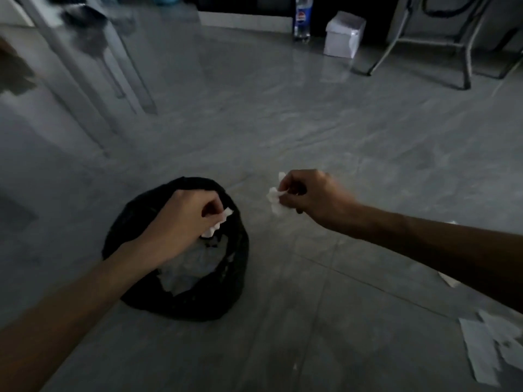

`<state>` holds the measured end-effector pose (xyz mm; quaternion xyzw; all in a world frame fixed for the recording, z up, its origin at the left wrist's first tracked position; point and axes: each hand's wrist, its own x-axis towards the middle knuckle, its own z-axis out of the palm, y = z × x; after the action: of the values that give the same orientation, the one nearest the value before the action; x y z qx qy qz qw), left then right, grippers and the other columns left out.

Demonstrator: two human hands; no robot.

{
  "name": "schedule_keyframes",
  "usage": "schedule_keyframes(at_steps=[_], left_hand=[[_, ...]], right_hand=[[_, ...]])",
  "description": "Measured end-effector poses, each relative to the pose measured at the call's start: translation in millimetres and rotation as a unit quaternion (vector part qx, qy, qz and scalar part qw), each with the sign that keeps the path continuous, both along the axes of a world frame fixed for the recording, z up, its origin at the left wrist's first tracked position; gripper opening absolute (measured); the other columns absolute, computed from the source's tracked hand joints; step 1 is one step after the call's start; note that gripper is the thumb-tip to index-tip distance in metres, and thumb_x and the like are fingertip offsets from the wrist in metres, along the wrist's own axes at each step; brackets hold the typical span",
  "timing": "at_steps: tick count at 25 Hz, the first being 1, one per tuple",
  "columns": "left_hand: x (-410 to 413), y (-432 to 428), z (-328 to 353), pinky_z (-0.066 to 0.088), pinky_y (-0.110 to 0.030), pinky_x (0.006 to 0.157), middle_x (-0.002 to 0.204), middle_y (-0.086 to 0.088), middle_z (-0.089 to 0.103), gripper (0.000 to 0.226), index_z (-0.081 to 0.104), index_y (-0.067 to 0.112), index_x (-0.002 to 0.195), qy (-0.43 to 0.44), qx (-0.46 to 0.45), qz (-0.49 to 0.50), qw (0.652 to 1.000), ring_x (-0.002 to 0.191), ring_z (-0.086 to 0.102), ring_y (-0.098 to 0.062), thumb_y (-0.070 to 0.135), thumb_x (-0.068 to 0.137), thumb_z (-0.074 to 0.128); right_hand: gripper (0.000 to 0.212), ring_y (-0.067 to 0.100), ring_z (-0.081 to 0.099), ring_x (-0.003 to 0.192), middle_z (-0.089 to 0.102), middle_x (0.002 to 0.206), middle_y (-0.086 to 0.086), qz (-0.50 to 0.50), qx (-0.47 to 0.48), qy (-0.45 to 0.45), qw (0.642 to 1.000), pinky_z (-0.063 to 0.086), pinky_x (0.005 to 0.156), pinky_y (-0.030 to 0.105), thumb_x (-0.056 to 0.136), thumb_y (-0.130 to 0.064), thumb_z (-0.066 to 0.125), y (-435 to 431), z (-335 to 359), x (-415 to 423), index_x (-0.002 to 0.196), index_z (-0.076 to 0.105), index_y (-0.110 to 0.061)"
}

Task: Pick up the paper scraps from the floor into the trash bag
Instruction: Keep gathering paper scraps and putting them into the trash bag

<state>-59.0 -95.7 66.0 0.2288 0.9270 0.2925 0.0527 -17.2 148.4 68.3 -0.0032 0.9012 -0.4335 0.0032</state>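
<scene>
A black trash bag sits open on the grey tiled floor, with white paper inside it. My left hand hovers right over its mouth, fingers pinched on a white paper scrap. My right hand is in the air to the right of the bag, pinching another white paper scrap. More white paper scraps lie on the floor at the lower right, and one scrap shows just under my right forearm.
A cola bottle and a white box stand by the far wall. Metal chair legs are at the back right. White furniture legs rise at the left. Bare tiles lie between the bag and the far wall.
</scene>
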Motion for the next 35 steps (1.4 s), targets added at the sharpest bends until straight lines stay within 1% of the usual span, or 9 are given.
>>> schedule_keyframes(at_steps=[3, 6, 9, 11, 14, 23, 27, 30, 35], left_hand=[[-7.7, -47.9, -25.8, 0.052, -0.024, 0.057, 0.063, 0.005, 0.07, 0.016, 0.065, 0.023, 0.064, -0.035, -0.065, 0.073, 0.995, 0.061, 0.067, -0.007, 0.018, 0.078, 0.072], [-16.7, -72.8, -38.3, 0.056, -0.032, 0.072, 0.08, 0.0, 0.072, 0.002, 0.068, 0.021, 0.078, -0.071, -0.128, 0.077, 0.986, 0.078, 0.068, -0.016, 0.02, 0.079, 0.071], [-24.9, -75.9, -37.2, 0.054, -0.035, 0.081, 0.09, -0.001, 0.07, 0.016, 0.068, 0.022, 0.093, -0.075, -0.156, 0.064, 0.983, 0.087, 0.066, -0.02, 0.021, 0.077, 0.071], [-28.4, -66.8, -32.2, 0.053, -0.031, 0.078, 0.085, 0.002, 0.068, 0.016, 0.067, 0.022, 0.094, -0.048, -0.122, 0.078, 0.988, 0.083, 0.065, -0.018, 0.02, 0.079, 0.07], [-27.9, -37.1, -19.7, 0.049, -0.027, 0.07, 0.082, 0.006, 0.066, 0.013, 0.066, 0.023, 0.096, -0.01, -0.08, 0.064, 0.995, 0.076, 0.063, -0.012, 0.021, 0.083, 0.065], [-5.4, 123.5, -3.4, 0.039, -0.021, 0.064, 0.082, 0.005, 0.063, 0.017, 0.066, 0.017, 0.098, -0.048, -0.036, -0.152, 0.987, 0.071, 0.057, -0.008, 0.023, 0.082, 0.066], [19.9, 209.8, -6.4, 0.043, -0.02, 0.063, 0.073, 0.014, 0.061, 0.012, 0.066, 0.025, 0.091, -0.083, -0.055, -0.276, 0.956, 0.061, 0.054, 0.004, 0.028, 0.08, 0.067], [50.0, 266.8, -16.4, 0.04, -0.02, 0.064, 0.076, 0.015, 0.062, 0.016, 0.065, 0.027, 0.096, -0.081, -0.114, -0.374, 0.917, 0.07, 0.058, -0.004, 0.032, 0.081, 0.065], [96.2, 338.5, -64.4, 0.041, -0.023, 0.071, 0.101, 0.001, 0.068, 0.029, 0.061, 0.019, 0.109, -0.112, -0.164, -0.448, 0.872, 0.082, 0.057, -0.012, 0.028, 0.081, 0.067]], right_hand=[[0.009, -0.001, 0.054, 0.054, 0.061, 0.069, -0.009, 0.054, 0.028, 0.021, 0.998, 0.038, 0.049, 0.006, 0.08, -0.018, 0.069, -56.4, 0.8, -16.4, 0.088, 0.068, -0.017], [0.017, 0.009, 0.059, 0.073, 0.068, 0.084, 0.004, 0.119, 0.071, 0.002, 0.99, 0.036, 0.057, 0.01, 0.079, -0.01, 0.066, -102.6, -10.7, -30.7, 0.095, 0.07, -0.01], [0.029, 0.019, 0.066, 0.092, 0.071, 0.103, 0.01, 0.161, 0.11, -0.064, 0.979, 0.044, 0.073, 0.02, 0.08, -0.015, 0.067, -123.0, -17.9, -36.9, 0.11, 0.067, -0.01], [0.036, 0.016, 0.067, 0.082, 0.072, 0.099, 0.008, 0.157, 0.098, -0.083, 0.979, 0.045, 0.064, 0.012, 0.083, -0.017, 0.067, -118.0, -16.1, -37.7, 0.118, 0.063, -0.013], [0.028, 0.007, 0.063, 0.061, 0.071, 0.085, 0.003, 0.107, 0.04, -0.099, 0.988, 0.044, 0.051, 0.008, 0.086, -0.016, 0.064, -89.4, -5.1, -34.4, 0.114, 0.064, -0.015], [0.013, 0.006, 0.066, 0.059, 0.07, 0.062, -0.007, -0.08, -0.008, -0.137, 0.987, 0.05, 0.054, 0.022, 0.084, -0.013, 0.065, 82.9, -9.7, 63.6, 0.089, 0.07, -0.024], [0.013, 0.002, 0.058, 0.047, 0.07, 0.058, -0.006, -0.212, -0.027, -0.156, 0.964, 0.046, 0.048, 0.018, 0.083, -0.015, 0.066, 165.7, -46.7, 151.1, 0.086, 0.071, -0.027], [0.011, 0.003, 0.057, 0.047, 0.068, 0.055, -0.006, -0.302, -0.017, -0.187, 0.935, 0.044, 0.051, 0.026, 0.084, -0.015, 0.065, 217.0, -91.2, 214.1, 0.086, 0.07, -0.025], [0.013, 0.017, 0.06, 0.068, 0.068, 0.083, 0.003, -0.374, 0.116, -0.265, 0.881, 0.048, 0.066, 0.03, 0.081, -0.016, 0.068, 274.2, -160.6, 303.3, 0.094, 0.068, -0.016]])
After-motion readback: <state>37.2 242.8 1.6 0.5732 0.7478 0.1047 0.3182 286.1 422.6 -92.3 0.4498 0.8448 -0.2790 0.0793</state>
